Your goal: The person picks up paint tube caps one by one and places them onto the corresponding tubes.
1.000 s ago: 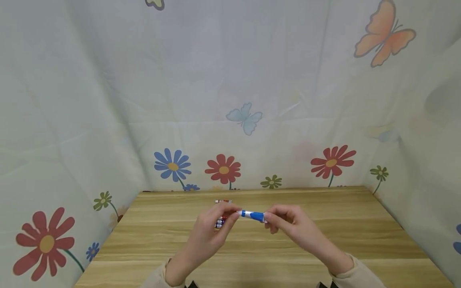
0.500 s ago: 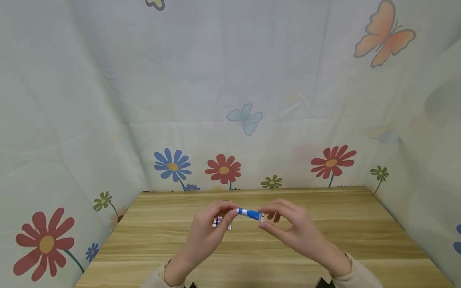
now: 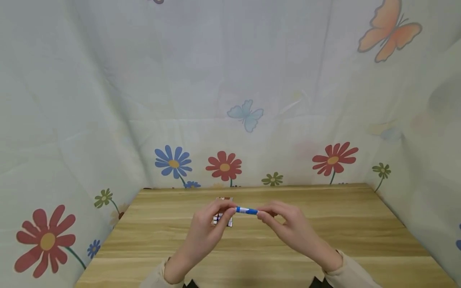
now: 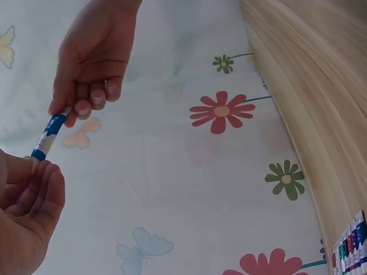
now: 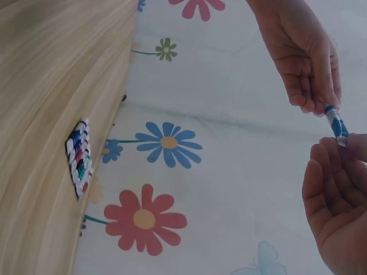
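A small blue-and-white paint tube (image 3: 247, 210) is held up over the table, nearly level, between both hands. My left hand (image 3: 210, 225) pinches its cap end between thumb and fingers, hiding most of the cap. The tube's flat tail is pinched by my right hand (image 3: 295, 229), whose thumb and index finger cover it. In the left wrist view the blue-and-white paint tube (image 4: 49, 137) bridges the gap between the fingertips. Behind the left hand, a row of several paint tubes (image 5: 80, 157) lies on the table, partly hidden in the head view.
The wooden table (image 3: 324, 240) spreads under both forearms. A pale cloth (image 3: 273, 72) printed with flowers and butterflies hangs behind it and along both sides.
The right fingers have parted from the tube's tail and then pinched it again. The tube has turned, its tail now more level. The left hand keeps its pinch; the head view has tilted slightly.
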`<state>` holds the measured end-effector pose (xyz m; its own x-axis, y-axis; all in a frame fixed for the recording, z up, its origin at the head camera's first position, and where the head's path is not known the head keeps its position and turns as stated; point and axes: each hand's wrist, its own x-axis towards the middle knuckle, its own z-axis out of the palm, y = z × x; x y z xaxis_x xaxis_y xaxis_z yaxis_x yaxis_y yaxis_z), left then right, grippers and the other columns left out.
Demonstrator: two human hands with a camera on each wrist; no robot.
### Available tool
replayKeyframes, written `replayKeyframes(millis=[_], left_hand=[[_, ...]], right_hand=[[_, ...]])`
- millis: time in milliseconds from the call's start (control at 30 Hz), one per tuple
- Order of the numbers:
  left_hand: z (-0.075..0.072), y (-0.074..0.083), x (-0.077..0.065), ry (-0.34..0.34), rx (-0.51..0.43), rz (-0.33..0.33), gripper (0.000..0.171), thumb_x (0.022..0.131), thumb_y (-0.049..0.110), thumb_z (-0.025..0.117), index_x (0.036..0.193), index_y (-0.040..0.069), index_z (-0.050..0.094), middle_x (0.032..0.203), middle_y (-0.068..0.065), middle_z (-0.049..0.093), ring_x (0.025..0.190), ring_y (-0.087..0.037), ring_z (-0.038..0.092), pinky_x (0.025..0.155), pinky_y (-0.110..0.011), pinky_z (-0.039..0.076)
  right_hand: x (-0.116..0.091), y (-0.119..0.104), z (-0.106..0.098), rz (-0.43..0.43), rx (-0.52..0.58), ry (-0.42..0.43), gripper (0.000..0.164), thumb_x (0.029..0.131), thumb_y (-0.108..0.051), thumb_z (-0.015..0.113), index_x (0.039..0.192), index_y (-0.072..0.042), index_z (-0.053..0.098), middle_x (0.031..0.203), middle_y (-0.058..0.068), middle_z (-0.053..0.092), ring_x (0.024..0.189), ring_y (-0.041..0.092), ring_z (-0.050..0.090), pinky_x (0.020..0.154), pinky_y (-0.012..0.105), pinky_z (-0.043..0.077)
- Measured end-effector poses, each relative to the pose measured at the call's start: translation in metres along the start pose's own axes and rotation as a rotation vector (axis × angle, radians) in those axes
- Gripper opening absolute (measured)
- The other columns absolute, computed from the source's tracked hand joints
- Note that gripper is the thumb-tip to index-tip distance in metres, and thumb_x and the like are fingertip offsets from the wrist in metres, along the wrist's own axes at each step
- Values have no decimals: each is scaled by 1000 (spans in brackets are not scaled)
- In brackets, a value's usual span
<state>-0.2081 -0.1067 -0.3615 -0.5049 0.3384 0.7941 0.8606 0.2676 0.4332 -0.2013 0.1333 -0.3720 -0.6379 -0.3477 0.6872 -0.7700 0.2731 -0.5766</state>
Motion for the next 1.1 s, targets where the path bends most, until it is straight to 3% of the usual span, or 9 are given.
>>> replayKeyframes(millis=[167, 333, 600, 833, 1000, 1100], left_hand=[[-2, -7, 0, 11, 32, -6, 18, 92, -5, 68, 107, 6, 69, 92, -1, 69, 73, -9, 62, 64, -23, 55], [-4, -22, -3, -4, 39, -97, 14, 95, 2, 68, 107, 7, 71, 97, -3, 72, 79, -11, 66, 71, -29, 58], [-8, -57, -14, -47, 95, -349, 13, 95, 16, 70, 105, 8, 74, 98, 5, 73, 81, -10, 66, 75, -28, 57], [-15, -102, -31, -141, 133, -489, 7, 96, 12, 70, 100, 7, 74, 91, -3, 72, 79, -13, 64, 72, -27, 55], [-15, -130, -44, -226, 148, -568, 6, 96, 6, 68, 98, 2, 73, 90, -5, 71, 80, -14, 64, 72, -29, 55], [-13, -141, -51, -265, 154, -584, 5, 96, 5, 68, 97, 2, 72, 89, -3, 70, 80, -14, 63, 71, -29, 54]], right_hand=[[7, 3, 6, 319, 171, -54, 18, 102, -25, 61, 98, -14, 74, 87, -2, 69, 78, 17, 66, 71, 32, 57], [16, 17, 15, 514, 249, -64, 32, 100, -39, 63, 99, -8, 74, 87, 6, 69, 78, 22, 65, 73, 32, 56], [19, 55, 48, 588, 299, -81, 34, 98, -36, 66, 102, -3, 73, 87, 7, 68, 82, 33, 64, 73, 33, 56], [21, 92, 87, 614, 277, -150, 32, 102, -30, 62, 106, 0, 72, 89, 11, 69, 78, 24, 64, 73, 41, 57], [20, 112, 109, 616, 232, -177, 25, 101, -17, 63, 100, 6, 72, 85, 15, 69, 69, 13, 61, 67, 39, 57], [17, 118, 117, 639, 195, -194, 25, 99, -16, 64, 96, 7, 72, 79, 9, 67, 67, 10, 57, 63, 33, 54]])
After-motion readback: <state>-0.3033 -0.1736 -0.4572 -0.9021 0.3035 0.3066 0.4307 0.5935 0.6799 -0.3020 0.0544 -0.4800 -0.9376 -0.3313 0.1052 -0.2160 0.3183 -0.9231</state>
